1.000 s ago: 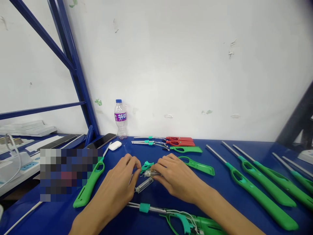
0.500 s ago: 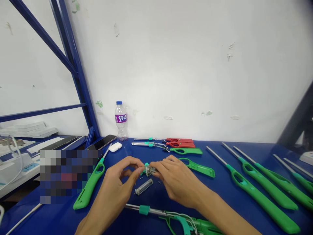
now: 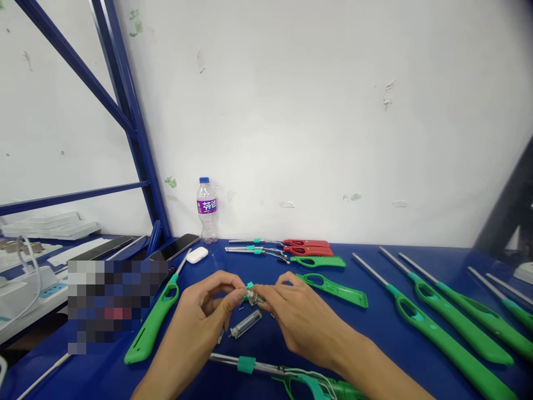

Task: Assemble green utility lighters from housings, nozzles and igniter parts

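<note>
Over the middle of the blue table, my left hand (image 3: 207,311) pinches the near end of a small clear plastic lighter part (image 3: 252,299) between thumb and fingertips. My right hand (image 3: 293,314) grips the other end of it, covering most of that side. Just below the fingers lies a clear fuel tube (image 3: 246,324) with a thin tip. A teal piece (image 3: 250,285) shows right behind the held part. Closer to me rests an opened green lighter (image 3: 310,383) with exposed wires, a metal rod and a teal clip, partly under my right forearm.
Whole green lighters lie at right (image 3: 437,333) and left (image 3: 156,322). Farther back are a green shell half (image 3: 337,290), red lighter shells (image 3: 308,248), wired rods (image 3: 245,250), a bottle (image 3: 207,214), a white earbud case (image 3: 197,255) and a phone (image 3: 175,247). A blue frame stands left.
Both hands stay together on the clear part, with small finger shifts. The right fingers have moved slightly closer to the left fingertips. The whole view has tilted up slightly.
</note>
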The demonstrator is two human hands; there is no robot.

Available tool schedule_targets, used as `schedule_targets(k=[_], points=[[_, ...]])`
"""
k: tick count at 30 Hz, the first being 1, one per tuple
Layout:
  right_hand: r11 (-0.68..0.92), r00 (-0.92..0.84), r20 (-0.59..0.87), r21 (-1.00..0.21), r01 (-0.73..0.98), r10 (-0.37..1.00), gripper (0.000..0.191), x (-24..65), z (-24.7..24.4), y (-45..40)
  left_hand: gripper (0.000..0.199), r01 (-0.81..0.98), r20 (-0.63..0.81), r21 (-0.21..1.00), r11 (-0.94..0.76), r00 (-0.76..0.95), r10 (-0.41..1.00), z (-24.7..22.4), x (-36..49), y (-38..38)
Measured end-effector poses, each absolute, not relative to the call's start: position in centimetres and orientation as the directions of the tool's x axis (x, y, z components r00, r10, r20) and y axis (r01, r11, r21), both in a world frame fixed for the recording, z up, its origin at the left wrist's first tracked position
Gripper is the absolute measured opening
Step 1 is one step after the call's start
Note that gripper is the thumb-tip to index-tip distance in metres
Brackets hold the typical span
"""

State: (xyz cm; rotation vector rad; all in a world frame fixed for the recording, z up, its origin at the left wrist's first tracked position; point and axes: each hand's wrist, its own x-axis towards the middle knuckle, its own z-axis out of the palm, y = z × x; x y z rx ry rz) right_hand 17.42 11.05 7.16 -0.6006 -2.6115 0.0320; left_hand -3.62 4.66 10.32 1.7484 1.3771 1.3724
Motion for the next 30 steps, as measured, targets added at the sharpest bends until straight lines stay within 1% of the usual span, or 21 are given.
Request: schedule_targets(k=[2, 4, 7, 11, 14, 17, 20, 24, 30], points=[[0.899, -0.784, 0.442, -0.191, 0.393, 0.436, 0.036, 17.3, 7.2, 10.8, 0.029, 0.383, 0.398, 0.852, -0.358, -0.028, 0.917, 10.2, -3.7, 4.7], [0.889, -0.770, 0.446, -0.272, 0.369, 0.456, 0.035, 17.3, 7.2, 10.6, 0.031, 0.369, 0.407, 0.852, -0.371, -0.024, 0.913, 10.1, -3.8, 4.8], [0.848, -0.756, 0.424, -0.420, 0.323, 0.498, 0.032, 17.2, 7.5, 10.3, 0.030, 0.355, 0.426, 0.850, -0.389, -0.029, 0.904, 10.1, -3.8, 4.8], [0.721, -0.752, 0.358, -0.657, 0.219, 0.554, 0.030, 16.9, 7.9, 9.7, 0.026, 0.345, 0.457, 0.844, -0.411, -0.061, 0.887, 10.2, -3.8, 4.6], [0.617, -0.756, 0.328, -0.776, 0.126, 0.566, 0.034, 16.7, 8.1, 9.5, 0.026, 0.332, 0.459, 0.849, -0.411, -0.077, 0.885, 10.2, -3.7, 4.5], [0.534, -0.763, 0.314, -0.844, 0.048, 0.565, 0.036, 16.5, 8.1, 9.4, 0.027, 0.333, 0.458, 0.851, -0.406, -0.091, 0.884, 10.3, -3.6, 4.5], [0.469, -0.772, 0.304, -0.883, -0.008, 0.558, 0.041, 16.4, 8.2, 9.4, 0.027, 0.343, 0.466, 0.847, -0.405, -0.114, 0.878, 10.6, -3.5, 4.4], [0.415, -0.795, 0.299, -0.908, -0.066, 0.528, 0.046, 16.5, 8.2, 9.4, 0.027, 0.359, 0.461, 0.845, -0.395, -0.116, 0.880, 10.9, -3.3, 4.2], [0.337, -0.816, 0.306, -0.930, -0.147, 0.491, 0.046, 16.7, 8.1, 9.7, 0.025, 0.359, 0.466, 0.847, -0.391, -0.150, 0.872, 10.5, -3.1, 4.1]])
